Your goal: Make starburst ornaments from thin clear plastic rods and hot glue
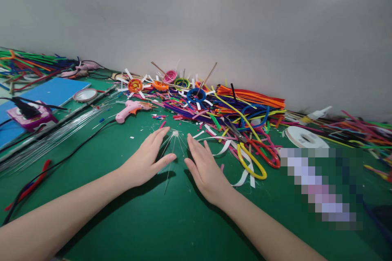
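Between my two hands, on the green tabletop, lies a fan of thin wires [174,140] that spread from a small white blob. My left hand [150,157] is at its left side, fingers stretched out and thumb apart. On the other side my right hand [203,165] mirrors it, fingers extended and thumb pointing inward. Neither hand grips anything; whether the fingertips touch the wires I cannot tell. Beyond my left hand rests a pink glue gun [131,110]. Right of my right hand are scissors [252,157] with red and yellow handles and a curled white ribbon [243,177].
Pipe cleaners [251,97] in many colours pile up along the wall, with a blue woven ring [196,96] among them. A white ribbon roll [306,138] sits at right. Far left are a purple power socket [33,116], a bundle of clear wires [67,126] and a black cord [82,144].
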`<state>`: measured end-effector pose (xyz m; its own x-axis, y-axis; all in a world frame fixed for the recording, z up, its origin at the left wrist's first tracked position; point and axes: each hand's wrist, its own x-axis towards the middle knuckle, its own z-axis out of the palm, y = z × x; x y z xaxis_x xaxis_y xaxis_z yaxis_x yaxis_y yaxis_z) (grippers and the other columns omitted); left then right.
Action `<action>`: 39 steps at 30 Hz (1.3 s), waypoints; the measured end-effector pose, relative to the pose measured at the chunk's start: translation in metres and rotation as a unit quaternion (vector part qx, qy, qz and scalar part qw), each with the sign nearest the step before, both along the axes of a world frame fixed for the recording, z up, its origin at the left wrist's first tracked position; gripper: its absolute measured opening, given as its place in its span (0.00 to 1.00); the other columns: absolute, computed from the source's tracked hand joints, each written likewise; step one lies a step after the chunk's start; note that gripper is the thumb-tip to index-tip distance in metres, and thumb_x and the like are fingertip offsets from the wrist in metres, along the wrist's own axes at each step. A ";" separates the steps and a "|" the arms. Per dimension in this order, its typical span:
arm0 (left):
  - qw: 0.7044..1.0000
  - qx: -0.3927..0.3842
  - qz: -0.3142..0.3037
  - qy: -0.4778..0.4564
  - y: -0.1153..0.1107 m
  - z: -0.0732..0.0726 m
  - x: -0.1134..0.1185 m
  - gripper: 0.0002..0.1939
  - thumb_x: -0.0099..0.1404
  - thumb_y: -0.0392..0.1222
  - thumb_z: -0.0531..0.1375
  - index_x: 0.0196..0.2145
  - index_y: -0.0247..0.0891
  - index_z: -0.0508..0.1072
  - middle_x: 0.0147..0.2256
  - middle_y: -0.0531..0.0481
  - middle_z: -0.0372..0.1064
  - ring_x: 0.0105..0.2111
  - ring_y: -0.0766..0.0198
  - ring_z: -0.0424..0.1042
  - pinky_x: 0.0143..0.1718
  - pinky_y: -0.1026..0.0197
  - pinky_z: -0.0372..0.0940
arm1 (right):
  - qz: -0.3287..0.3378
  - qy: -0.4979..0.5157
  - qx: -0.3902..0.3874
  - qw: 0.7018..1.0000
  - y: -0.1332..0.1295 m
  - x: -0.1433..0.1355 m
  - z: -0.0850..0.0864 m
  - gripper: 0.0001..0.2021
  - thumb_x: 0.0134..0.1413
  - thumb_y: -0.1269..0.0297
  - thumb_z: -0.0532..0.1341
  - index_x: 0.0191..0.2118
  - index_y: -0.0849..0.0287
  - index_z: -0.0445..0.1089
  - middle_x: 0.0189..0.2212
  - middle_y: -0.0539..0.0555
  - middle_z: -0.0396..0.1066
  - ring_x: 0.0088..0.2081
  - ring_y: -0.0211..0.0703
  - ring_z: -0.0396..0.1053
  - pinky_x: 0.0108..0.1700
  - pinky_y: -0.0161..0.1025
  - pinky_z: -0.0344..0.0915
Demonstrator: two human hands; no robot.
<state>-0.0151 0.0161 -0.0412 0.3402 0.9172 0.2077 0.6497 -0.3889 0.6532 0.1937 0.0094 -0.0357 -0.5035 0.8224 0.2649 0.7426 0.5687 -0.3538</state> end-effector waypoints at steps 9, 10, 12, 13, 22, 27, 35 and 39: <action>1.000 0.000 0.007 -0.002 0.001 -0.001 0.002 0.33 0.66 0.55 0.50 0.63 0.40 0.46 0.63 0.38 0.47 0.64 0.50 0.46 0.62 0.42 0.48 | 0.005 -0.003 0.005 1.000 0.001 0.000 -0.003 0.31 0.66 0.59 0.44 0.67 0.50 0.25 0.65 0.56 0.48 0.65 0.50 0.45 0.63 0.60 0.50; 1.000 0.000 0.009 -0.001 0.001 -0.001 0.002 0.33 0.66 0.55 0.50 0.63 0.39 0.46 0.63 0.38 0.47 0.64 0.50 0.46 0.62 0.42 0.48 | 0.007 -0.006 0.003 1.000 0.001 0.000 -0.003 0.31 0.66 0.59 0.44 0.67 0.51 0.25 0.65 0.57 0.48 0.65 0.50 0.44 0.63 0.60 0.50; 1.000 -0.001 0.011 0.003 0.001 0.000 0.002 0.33 0.66 0.56 0.50 0.63 0.39 0.46 0.64 0.38 0.47 0.64 0.51 0.46 0.62 0.43 0.48 | 0.010 -0.009 -0.001 1.000 0.001 0.000 -0.002 0.30 0.66 0.59 0.44 0.67 0.52 0.25 0.65 0.57 0.47 0.66 0.50 0.44 0.63 0.60 0.49; 1.000 -0.002 0.013 0.005 0.001 0.000 0.002 0.34 0.66 0.56 0.50 0.63 0.38 0.46 0.63 0.38 0.47 0.64 0.51 0.46 0.63 0.43 0.48 | 0.011 -0.010 -0.002 1.000 0.001 0.000 -0.002 0.30 0.66 0.59 0.43 0.67 0.52 0.26 0.65 0.57 0.47 0.66 0.49 0.43 0.63 0.60 0.49; 1.000 0.006 0.013 -0.002 0.001 0.000 0.003 0.32 0.66 0.56 0.50 0.62 0.40 0.47 0.63 0.38 0.48 0.63 0.50 0.48 0.62 0.42 0.49 | 0.003 -0.007 0.004 1.000 0.001 -0.001 -0.001 0.31 0.66 0.59 0.45 0.67 0.51 0.26 0.65 0.56 0.49 0.65 0.50 0.46 0.62 0.60 0.51; 1.000 0.007 0.015 0.004 0.001 -0.002 0.003 0.33 0.66 0.56 0.50 0.62 0.39 0.47 0.63 0.39 0.48 0.64 0.51 0.47 0.62 0.43 0.49 | 0.009 -0.005 0.005 1.000 0.002 0.000 -0.002 0.30 0.66 0.59 0.44 0.67 0.51 0.26 0.65 0.57 0.49 0.65 0.50 0.46 0.63 0.60 0.50; 1.000 -0.001 0.012 0.006 0.001 0.000 0.003 0.33 0.66 0.56 0.50 0.62 0.38 0.47 0.63 0.38 0.48 0.64 0.52 0.47 0.63 0.45 0.49 | 0.011 -0.010 -0.016 1.000 0.002 0.000 -0.002 0.28 0.66 0.58 0.43 0.68 0.56 0.33 0.65 0.58 0.48 0.66 0.49 0.43 0.64 0.60 0.46; 1.000 -0.010 0.012 0.010 0.001 0.000 0.002 0.33 0.66 0.57 0.49 0.62 0.37 0.47 0.63 0.38 0.47 0.64 0.53 0.46 0.63 0.46 0.47 | 0.010 -0.008 -0.016 1.000 0.002 0.000 -0.002 0.28 0.66 0.58 0.42 0.68 0.55 0.34 0.65 0.57 0.48 0.66 0.48 0.44 0.64 0.60 0.46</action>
